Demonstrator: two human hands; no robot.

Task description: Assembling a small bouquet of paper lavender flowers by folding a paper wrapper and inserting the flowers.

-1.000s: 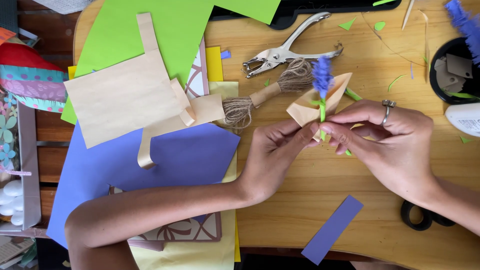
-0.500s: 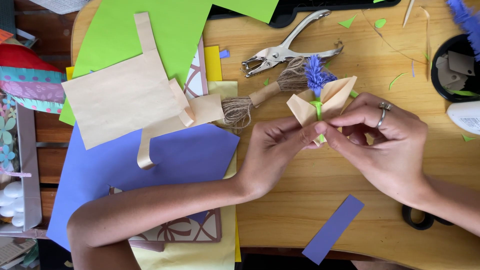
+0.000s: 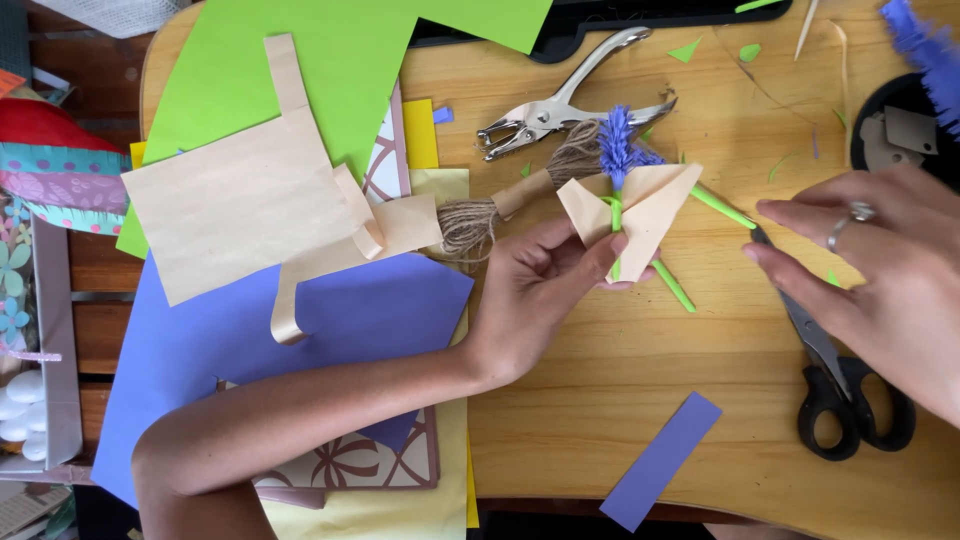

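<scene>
Paper flower [image 3: 640,205]: tan paper folded as a cone wrap round green stems, w/ a purple fringed bloom sticking out the top. It sits just above mid-table, held off the wood. Left hand [image 3: 540,290] has it: thumb on the front of the wrap, fingers behind, pinched closed on the lower part. Two green stem ends poke out, one to the right, one down-right.

Right hand [image 3: 870,270] is apart from the flower, to its right; fingers stretched out flat and loose, pointing left, ring on one finger. It holds nothing I can see; fingertips lie over the blades of the scissors [image 3: 840,370], contact unclear. Scissors lie on the table w/ black handles toward the near edge.

Just behind the flower: twine spool [image 3: 500,205], jute wound on a tan core, and a metal hole punch [image 3: 570,105] above it. Purple strip [image 3: 660,460] lies near the front edge, well apart from both hands.

Left of the forearm: big purple sheet [image 3: 250,350], tan paper cutout [image 3: 240,200] w/ curled strips on top of it, green sheet [image 3: 300,70] further back, patterned paper [image 3: 350,460] under the arm. Small green scraps dot the wooden table [image 3: 600,400]. Black round dish [image 3: 900,120] at far right, w/ purple fringe beside it.
</scene>
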